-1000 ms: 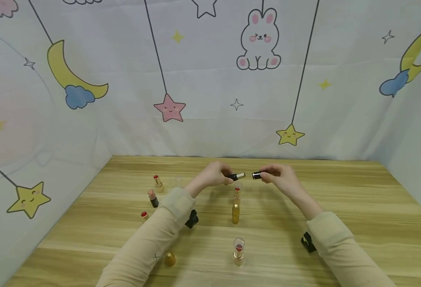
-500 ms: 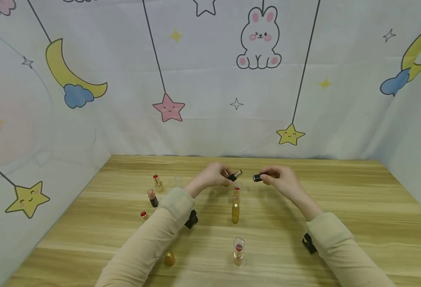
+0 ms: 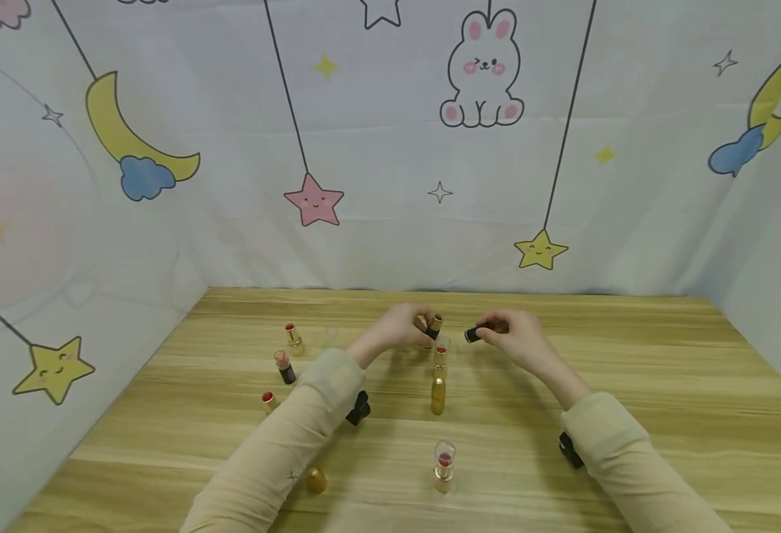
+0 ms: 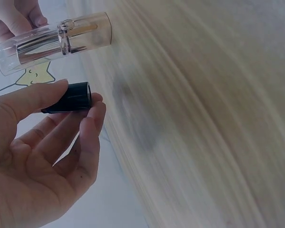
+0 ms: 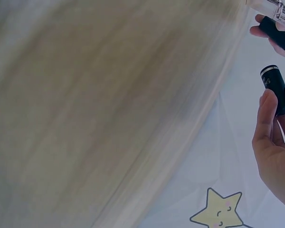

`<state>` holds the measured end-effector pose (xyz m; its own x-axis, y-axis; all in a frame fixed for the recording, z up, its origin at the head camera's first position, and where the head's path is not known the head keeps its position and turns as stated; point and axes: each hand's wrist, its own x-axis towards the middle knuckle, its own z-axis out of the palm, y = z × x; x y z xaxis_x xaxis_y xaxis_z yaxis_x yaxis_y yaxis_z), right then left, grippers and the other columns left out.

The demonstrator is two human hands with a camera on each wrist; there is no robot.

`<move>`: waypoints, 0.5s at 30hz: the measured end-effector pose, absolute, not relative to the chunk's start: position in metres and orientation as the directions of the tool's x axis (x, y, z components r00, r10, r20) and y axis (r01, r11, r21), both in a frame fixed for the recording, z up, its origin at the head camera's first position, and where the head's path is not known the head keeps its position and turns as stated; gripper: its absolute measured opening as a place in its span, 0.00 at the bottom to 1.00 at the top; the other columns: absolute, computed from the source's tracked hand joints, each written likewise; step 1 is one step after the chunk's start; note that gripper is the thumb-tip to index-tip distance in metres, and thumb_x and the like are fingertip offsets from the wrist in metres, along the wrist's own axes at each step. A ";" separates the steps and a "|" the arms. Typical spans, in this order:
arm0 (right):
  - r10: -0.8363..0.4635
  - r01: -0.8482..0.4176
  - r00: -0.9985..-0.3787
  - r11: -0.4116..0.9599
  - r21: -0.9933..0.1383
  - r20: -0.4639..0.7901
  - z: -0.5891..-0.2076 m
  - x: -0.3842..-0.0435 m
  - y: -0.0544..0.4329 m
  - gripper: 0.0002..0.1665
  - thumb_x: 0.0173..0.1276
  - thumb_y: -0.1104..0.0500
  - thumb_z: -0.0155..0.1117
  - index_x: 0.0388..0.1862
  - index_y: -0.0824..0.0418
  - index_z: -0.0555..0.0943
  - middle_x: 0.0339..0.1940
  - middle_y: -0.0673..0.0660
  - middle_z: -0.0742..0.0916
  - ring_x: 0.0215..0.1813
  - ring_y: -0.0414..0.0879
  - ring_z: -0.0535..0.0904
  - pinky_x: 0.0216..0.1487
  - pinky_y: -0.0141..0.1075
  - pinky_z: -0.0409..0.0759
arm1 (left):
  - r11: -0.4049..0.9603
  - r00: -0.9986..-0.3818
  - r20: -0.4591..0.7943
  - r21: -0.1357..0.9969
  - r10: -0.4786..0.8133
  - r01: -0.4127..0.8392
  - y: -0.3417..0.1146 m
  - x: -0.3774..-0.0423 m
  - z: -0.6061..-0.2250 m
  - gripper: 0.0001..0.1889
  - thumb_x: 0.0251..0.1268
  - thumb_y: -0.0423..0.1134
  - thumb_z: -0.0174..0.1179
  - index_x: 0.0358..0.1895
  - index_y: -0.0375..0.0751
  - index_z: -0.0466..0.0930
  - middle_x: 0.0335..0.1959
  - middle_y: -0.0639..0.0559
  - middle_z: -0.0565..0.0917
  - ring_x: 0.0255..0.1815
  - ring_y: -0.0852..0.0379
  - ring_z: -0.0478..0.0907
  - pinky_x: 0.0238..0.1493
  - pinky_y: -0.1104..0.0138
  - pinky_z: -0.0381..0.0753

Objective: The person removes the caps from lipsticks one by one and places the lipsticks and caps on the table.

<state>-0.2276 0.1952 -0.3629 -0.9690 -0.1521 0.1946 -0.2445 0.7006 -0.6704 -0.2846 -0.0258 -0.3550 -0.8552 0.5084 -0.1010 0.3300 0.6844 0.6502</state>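
Observation:
In the head view my left hand (image 3: 398, 326) pinches a black lipstick (image 3: 434, 327), its metallic tube tilted upward. The left wrist view shows its black base (image 4: 75, 98) between thumb and fingers. Across a small gap, my right hand (image 3: 515, 333) holds a black lipstick cap (image 3: 472, 334) in its fingertips. The cap (image 5: 274, 88) has a pale band at one end in the right wrist view. Just in front of the hands stands a clear-capped red lipstick (image 3: 440, 361), with a gold lipstick tube (image 3: 438, 397) before it.
Another clear-capped lipstick (image 3: 443, 471) stands near the front. On the left are uncapped lipsticks: red (image 3: 294, 340), peach (image 3: 285, 367) and another red (image 3: 269, 400), partly behind the sleeve. A gold cap (image 3: 317, 480) lies by the left forearm. Printed cloth walls surround the wooden table (image 3: 683, 370).
The lipstick in my left hand has turned from nearly level, pointing right, to pointing upward. My right hand has shifted slightly left and down, with the cap tilting downward.

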 end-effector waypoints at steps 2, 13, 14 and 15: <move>-0.161 -0.256 -0.966 0.720 -0.645 0.203 -0.363 -0.228 0.194 0.11 0.67 0.60 0.62 0.45 0.64 0.83 0.40 0.62 0.87 0.38 0.49 0.82 0.38 0.38 0.77 | 0.688 -0.856 -0.100 0.646 0.507 0.331 -0.025 -0.285 -0.356 0.12 0.55 0.35 0.69 0.41 0.40 0.77 0.49 0.41 0.85 0.52 0.48 0.82 0.51 0.60 0.80; -0.258 -0.352 -0.933 0.795 -0.494 0.250 -0.365 -0.231 0.184 0.10 0.65 0.62 0.64 0.42 0.67 0.84 0.37 0.61 0.84 0.35 0.48 0.77 0.38 0.39 0.76 | 0.708 -0.863 -0.112 0.627 0.494 0.324 -0.020 -0.284 -0.357 0.13 0.54 0.33 0.68 0.43 0.39 0.78 0.47 0.41 0.84 0.49 0.48 0.81 0.45 0.64 0.79; -0.267 -0.359 -0.930 0.801 -0.479 0.251 -0.365 -0.231 0.183 0.10 0.64 0.62 0.64 0.42 0.67 0.83 0.37 0.61 0.84 0.35 0.48 0.77 0.38 0.40 0.76 | 0.708 -0.860 -0.118 0.629 0.496 0.322 -0.020 -0.284 -0.357 0.14 0.55 0.32 0.67 0.45 0.38 0.79 0.47 0.40 0.84 0.48 0.48 0.81 0.44 0.64 0.79; -0.273 -0.364 -0.928 0.807 -0.465 0.252 -0.365 -0.231 0.181 0.10 0.64 0.62 0.64 0.42 0.67 0.83 0.37 0.61 0.84 0.36 0.48 0.77 0.38 0.40 0.76 | 0.708 -0.858 -0.124 0.629 0.498 0.320 -0.020 -0.284 -0.357 0.16 0.55 0.32 0.66 0.48 0.38 0.79 0.47 0.40 0.84 0.47 0.49 0.81 0.42 0.65 0.79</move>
<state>-0.2313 0.1814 -0.3652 -0.9284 -0.2732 0.2517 -0.3636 0.8072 -0.4650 -0.2836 -0.0196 -0.3574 -0.8583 0.4980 -0.1238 0.3204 0.7085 0.6288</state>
